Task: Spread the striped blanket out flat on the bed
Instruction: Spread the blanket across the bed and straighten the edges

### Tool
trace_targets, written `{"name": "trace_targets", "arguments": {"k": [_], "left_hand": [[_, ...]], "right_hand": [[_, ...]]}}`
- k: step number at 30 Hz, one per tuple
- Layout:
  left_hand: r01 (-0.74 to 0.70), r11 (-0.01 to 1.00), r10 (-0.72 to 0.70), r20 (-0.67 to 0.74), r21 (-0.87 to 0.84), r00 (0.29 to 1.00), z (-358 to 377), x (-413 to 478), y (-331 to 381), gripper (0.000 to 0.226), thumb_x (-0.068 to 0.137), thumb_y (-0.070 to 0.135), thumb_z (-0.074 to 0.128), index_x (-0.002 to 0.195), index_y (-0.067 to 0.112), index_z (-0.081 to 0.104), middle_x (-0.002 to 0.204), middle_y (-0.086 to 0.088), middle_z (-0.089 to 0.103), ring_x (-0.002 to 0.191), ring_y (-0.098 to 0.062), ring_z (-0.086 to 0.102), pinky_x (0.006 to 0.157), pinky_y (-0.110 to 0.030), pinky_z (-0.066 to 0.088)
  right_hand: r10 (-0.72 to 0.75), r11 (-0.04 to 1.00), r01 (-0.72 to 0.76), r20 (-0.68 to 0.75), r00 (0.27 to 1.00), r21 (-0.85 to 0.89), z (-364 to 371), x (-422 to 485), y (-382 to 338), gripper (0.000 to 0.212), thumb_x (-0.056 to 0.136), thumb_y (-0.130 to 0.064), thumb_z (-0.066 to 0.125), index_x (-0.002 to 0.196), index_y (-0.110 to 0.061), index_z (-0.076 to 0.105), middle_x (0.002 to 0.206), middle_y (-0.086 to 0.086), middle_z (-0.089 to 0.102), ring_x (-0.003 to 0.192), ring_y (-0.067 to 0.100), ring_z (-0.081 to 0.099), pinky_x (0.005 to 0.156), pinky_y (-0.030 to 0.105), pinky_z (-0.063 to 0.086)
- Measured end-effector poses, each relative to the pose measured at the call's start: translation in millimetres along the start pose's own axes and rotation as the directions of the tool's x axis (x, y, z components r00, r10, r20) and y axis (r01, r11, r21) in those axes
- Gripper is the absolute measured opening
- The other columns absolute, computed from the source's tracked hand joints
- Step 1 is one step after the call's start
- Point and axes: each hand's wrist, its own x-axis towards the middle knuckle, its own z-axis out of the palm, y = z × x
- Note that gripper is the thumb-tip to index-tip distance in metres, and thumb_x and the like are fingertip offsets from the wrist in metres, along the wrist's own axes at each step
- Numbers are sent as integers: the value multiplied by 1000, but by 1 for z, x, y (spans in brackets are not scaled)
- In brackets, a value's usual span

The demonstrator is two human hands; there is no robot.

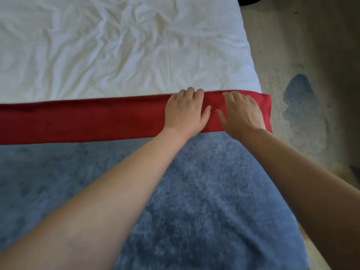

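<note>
Across the near half of the bed [248, 61] lies the blanket [194, 191], blue with a red band [78, 121] along its far edge. Left hand [186, 112] and right hand [241, 114] press flat on it, fingers straight, near the right corner. A rumpled white sheet [97, 45] stretches beyond, with floor [292, 45] right.

Striped blanket [194, 191] across white bed [97, 45], left grip [186, 111] and right grip [241, 114] flat on red band [87, 121]
</note>
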Motion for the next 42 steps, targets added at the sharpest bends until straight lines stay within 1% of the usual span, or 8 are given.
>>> {"name": "trace_targets", "arguments": {"k": [7,20,24,27,30,35,39,42], "left_hand": [[41,999,-41,51,-1,998,-20,-116,-60,46,90,49,38,116,14,54,103,-7,59,92,-27,57,74,-37,41],[25,999,-20,166,-28,986,-71,-357,-142,41,86,47,37,107,17,55,97,-3,59,87,-24,58,70,-36,47],[-114,990,133,262,-85,956,-63,-423,-129,22,80,39,56,87,18,58,82,0,59,75,-20,58,59,-32,46],[-141,989,149,339,-47,929,-63,-444,-123,20,62,20,73,73,17,56,71,1,57,64,-19,56,51,-29,43],[-134,990,116,290,43,950,-61,-437,-120,24,52,5,75,65,16,56,62,-1,54,55,-19,53,46,-28,42],[-119,986,79,302,117,950,-55,-432,-113,29,43,3,80,55,15,57,52,0,52,44,-18,52,40,-23,41],[-95,988,45,357,123,933,-50,-440,-102,31,41,4,82,59,15,60,55,0,56,48,-18,54,43,-24,42],[-74,991,30,346,116,938,-48,-439,-87,31,50,6,80,71,17,60,67,1,58,59,-18,56,51,-28,45]], "right_hand": [[-23,999,24,65,998,-28,5,-77,-84,61,90,-47,49,136,-9,40,127,14,53,116,34,51,104,45,34],[-169,986,165,147,975,36,34,-238,-271,38,90,-44,49,116,-16,53,107,6,57,100,27,56,78,36,45],[-338,941,322,237,911,102,56,-298,-277,26,88,-43,51,99,-20,54,95,-1,56,87,20,57,68,30,45],[-363,929,365,314,877,56,65,-322,-271,21,82,-35,62,96,-21,57,91,-4,58,82,18,58,69,29,46],[-365,926,378,223,904,-18,67,-320,-267,31,50,-2,78,72,-15,62,68,-1,58,56,21,55,47,29,44],[-421,885,441,148,895,-150,69,-320,-263,39,30,8,77,55,-15,56,50,1,49,41,18,45,35,20,31],[-488,861,500,126,863,-92,76,-326,-257,43,24,8,77,51,-15,54,46,-1,47,38,15,44,33,18,29],[-524,842,531,83,847,-98,76,-329,-244,39,34,3,79,58,-17,56,53,-2,50,45,16,48,39,23,33]]}}
